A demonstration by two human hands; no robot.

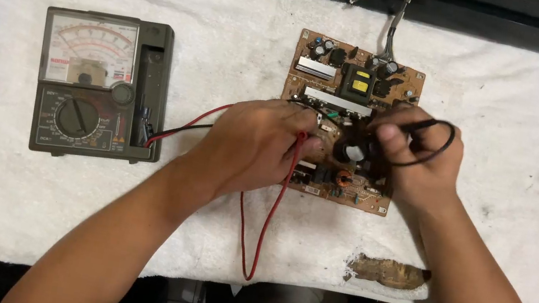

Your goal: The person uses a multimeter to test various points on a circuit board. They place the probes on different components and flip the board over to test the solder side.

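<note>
- Left hand [252, 145] grips the red probe [298, 150] on the circuit board [347, 113].
- Right hand [413, 156] pinches the black probe [409, 128]; a slip could bridge neighbouring components.

Both forearms are bare from the elbows down, with no sleeves showing. The left hand [253, 143] and right hand [420, 157] wear no gloves, rings or watch. At the bottom edge, dark clothing shows near the right elbow.
</note>
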